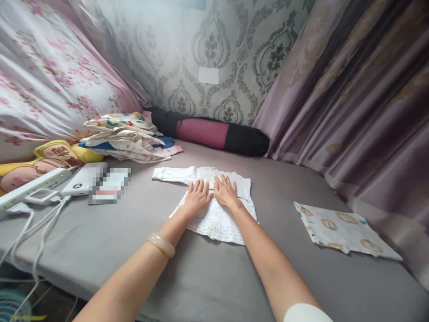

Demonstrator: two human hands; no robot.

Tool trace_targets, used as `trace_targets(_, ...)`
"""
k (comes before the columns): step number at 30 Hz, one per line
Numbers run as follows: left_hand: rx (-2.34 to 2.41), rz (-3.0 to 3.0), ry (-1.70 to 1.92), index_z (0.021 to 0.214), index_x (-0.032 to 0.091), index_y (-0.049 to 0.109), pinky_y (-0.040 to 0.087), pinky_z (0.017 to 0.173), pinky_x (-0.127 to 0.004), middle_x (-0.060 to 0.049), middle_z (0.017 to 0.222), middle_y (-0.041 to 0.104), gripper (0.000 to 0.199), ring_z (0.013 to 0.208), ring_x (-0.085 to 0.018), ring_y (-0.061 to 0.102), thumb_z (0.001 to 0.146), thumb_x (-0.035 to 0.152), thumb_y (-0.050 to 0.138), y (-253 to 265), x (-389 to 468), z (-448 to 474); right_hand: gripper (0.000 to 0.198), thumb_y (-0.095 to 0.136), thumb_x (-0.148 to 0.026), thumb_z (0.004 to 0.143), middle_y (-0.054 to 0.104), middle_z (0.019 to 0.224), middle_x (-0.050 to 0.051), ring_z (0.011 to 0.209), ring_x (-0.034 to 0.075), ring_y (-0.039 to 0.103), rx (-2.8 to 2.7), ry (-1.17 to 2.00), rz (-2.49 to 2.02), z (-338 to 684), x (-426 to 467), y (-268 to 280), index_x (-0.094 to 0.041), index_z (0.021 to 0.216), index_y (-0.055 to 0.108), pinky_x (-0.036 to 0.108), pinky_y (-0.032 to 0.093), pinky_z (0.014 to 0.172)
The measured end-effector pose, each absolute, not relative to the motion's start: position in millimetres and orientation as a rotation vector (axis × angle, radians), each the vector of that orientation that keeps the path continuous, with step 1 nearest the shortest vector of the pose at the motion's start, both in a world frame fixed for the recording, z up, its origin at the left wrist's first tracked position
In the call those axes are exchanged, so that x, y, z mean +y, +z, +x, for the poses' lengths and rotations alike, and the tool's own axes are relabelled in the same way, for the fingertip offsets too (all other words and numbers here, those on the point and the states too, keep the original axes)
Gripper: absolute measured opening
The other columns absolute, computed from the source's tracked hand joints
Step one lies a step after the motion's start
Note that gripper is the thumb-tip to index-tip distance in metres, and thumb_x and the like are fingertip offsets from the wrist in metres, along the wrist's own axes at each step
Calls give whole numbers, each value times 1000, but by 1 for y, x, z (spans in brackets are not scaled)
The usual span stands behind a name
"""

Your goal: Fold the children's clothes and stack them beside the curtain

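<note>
A small white long-sleeved shirt [223, 226] lies spread on the grey bed sheet. One sleeve stretches out to the left, while the right side looks folded inward. My left hand [198, 197] rests flat on the upper part of the shirt, fingers spread. Beside it, my right hand [226, 191] also presses flat on the fabric, its fingers pointing away from me. The two hands are close together near the shirt's middle, and they cover part of it. Neither hand grips the cloth.
A folded patterned cloth [345, 230] lies at the right. Crumpled clothes [130, 136] are heaped at the back left, near a black and maroon bolster-shaped bag [208, 133]. A power strip [40, 188] with cables, a white power bank [83, 179] and a yellow plush pillow [53, 154] occupy the left.
</note>
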State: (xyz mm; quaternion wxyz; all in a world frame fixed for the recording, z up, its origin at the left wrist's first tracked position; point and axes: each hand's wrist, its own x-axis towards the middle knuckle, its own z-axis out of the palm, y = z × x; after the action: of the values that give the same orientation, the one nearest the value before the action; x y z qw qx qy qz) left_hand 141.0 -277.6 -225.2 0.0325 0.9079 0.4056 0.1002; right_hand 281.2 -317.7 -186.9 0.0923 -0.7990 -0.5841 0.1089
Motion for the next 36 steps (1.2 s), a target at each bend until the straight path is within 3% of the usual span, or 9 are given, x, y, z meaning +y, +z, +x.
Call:
trace_targets(10, 1150, 2725, 223, 148, 12, 38, 17, 118, -55, -18, 157, 31, 61, 148, -33, 23, 99, 47, 28, -218, -280, 125, 55, 20, -37, 101, 18, 163, 6, 150, 26, 11, -1749, 357, -2415, 281, -314, -183, -27, 153, 30, 55, 7, 118)
trace_targets(17, 1218, 2689, 210, 149, 8, 37, 16, 120, -53, -17, 158, 30, 60, 148, -31, 21, 100, 43, 28, -208, -291, 124, 52, 25, -28, 98, 26, 160, 12, 149, 25, 16, -1841, 267, -2370, 278, -296, -171, -16, 145, 43, 53, 7, 119)
trace_targets(24, 1237, 2729, 272, 150, 4, 34, 15, 121, -51, -17, 157, 31, 63, 149, -29, 21, 101, 43, 25, -215, -293, 126, 57, 22, -30, 100, 24, 161, 10, 150, 22, 14, -1964, 294, -2287, 266, -257, -177, -10, 152, 30, 45, 5, 121)
trace_targets(36, 1243, 2691, 319, 148, 0, 33, 16, 120, -50, -22, 157, 29, 65, 148, -32, 22, 99, 42, 29, -216, -293, 127, 59, 17, -36, 101, 18, 163, 8, 150, 20, 12, -1891, 348, -2294, 268, -244, -195, -11, 154, 28, 39, 7, 121)
